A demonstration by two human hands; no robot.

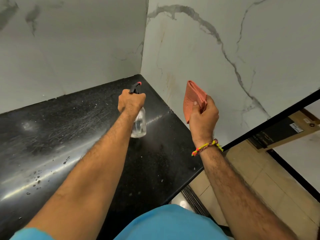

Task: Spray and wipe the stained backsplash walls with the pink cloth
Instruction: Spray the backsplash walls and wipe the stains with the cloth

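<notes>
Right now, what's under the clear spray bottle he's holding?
Under the clear plastic spray bottle, gripped in the left hand, lies the speckled black stone countertop. Whether the bottle's base touches it cannot be told; the forearm hides part of the bottle.

Corner of the countertop [52, 135]
Spray bottle [139, 123] above the countertop near its back corner; cloth [194, 99] right of it, walls [199, 54] behind.

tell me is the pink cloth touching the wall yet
Apart. In the head view, the folded pink cloth is held up in the right hand, short of the stained right wall; nothing presses on the marble.
</notes>
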